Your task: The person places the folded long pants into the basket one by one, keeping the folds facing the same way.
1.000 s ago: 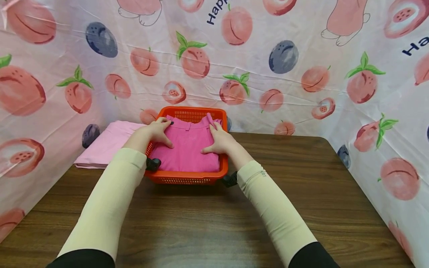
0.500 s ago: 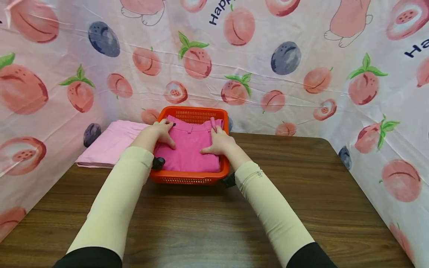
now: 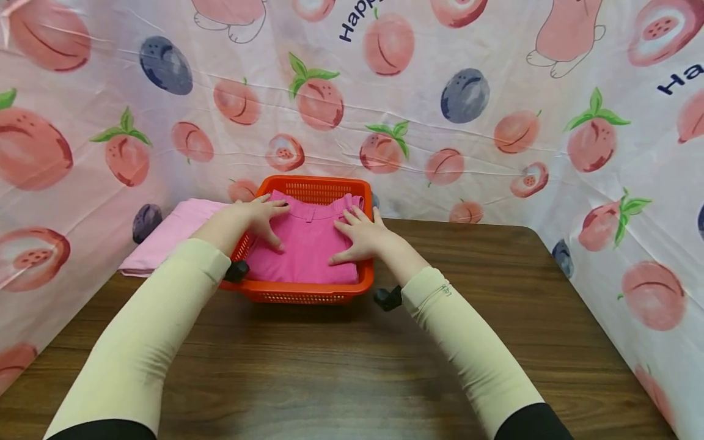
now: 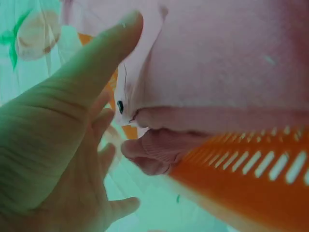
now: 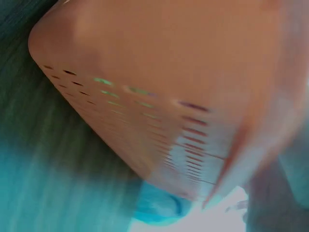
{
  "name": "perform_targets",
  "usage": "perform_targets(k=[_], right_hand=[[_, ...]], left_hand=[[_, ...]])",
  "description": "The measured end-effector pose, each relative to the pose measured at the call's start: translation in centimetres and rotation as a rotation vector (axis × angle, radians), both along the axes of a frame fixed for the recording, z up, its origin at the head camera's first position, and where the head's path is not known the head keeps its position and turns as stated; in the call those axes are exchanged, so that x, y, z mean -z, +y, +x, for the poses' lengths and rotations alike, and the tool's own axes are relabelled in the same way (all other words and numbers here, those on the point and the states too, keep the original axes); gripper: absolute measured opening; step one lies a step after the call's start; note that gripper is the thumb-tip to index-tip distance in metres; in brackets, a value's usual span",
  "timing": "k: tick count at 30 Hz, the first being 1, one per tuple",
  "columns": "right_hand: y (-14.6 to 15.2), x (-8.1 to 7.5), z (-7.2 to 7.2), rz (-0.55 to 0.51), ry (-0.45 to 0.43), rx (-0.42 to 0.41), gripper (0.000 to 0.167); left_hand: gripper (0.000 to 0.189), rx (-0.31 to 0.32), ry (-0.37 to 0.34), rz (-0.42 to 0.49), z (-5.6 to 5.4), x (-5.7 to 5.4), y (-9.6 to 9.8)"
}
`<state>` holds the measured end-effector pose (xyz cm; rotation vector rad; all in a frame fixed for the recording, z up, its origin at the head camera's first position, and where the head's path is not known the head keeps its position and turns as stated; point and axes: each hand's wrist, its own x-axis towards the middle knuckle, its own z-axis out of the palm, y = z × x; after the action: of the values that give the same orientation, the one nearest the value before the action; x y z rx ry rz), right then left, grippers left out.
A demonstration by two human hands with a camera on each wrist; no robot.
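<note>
Folded bright pink trousers (image 3: 310, 244), waistband and belt loop at the far side, lie in an orange plastic basket (image 3: 308, 287). My left hand (image 3: 254, 221) is spread at the left edge of the trousers, fingers near the waistband. My right hand (image 3: 364, 239) has its fingers spread over their right side, near the basket's right rim. In the left wrist view, the thumb of my left hand (image 4: 53, 135) overlaps the cloth (image 4: 222, 72), and its other fingers are outstretched beside it. The right wrist view shows the basket's slotted outer wall (image 5: 159, 58).
A folded light pink garment (image 3: 165, 241) lies on the table to the left of the basket, partly hidden by my left arm. The brown wooden table (image 3: 495, 318) stretches to the right and front. A fruit-print curtain (image 3: 418, 91) hangs behind and at both sides.
Both hands have loosened and spread their fingers. The right hand has let go of the waistband corner it pinched, and the left hand has shifted slightly left.
</note>
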<state>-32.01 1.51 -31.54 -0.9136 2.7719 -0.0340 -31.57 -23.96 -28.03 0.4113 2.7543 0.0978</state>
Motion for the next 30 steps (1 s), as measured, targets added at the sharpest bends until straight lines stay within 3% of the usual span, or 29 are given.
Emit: perform_targets(k=[6, 10, 14, 24, 30], right_hand=[[0.4, -0.7, 0.9, 0.090, -0.089, -0.054, 0.095], [0.6, -0.3, 1.0, 0.107, -0.086, -0.055, 0.094], [0.6, -0.1, 0.9, 0.137, -0.070, -0.051, 0.096], [-0.1, 0.1, 1.2, 0.251, -0.068, 0.001, 0.096], [-0.4, 0.2, 1.5, 0.271, -0.062, 0.010, 0.094]], left_hand=[[0.105, 0.054, -0.110, -0.075, 0.9, -0.2, 0.3], [0.108, 0.032, -0.132, -0.072, 1.1, 0.1, 0.1], [0.107, 0.023, -0.146, -0.098, 1.0, 0.2, 0.4], [0.108, 0.021, -0.163, -0.290, 0.8, 0.2, 2.9], [0.107, 0.028, -0.256, -0.269, 0.1, 0.3, 2.8]])
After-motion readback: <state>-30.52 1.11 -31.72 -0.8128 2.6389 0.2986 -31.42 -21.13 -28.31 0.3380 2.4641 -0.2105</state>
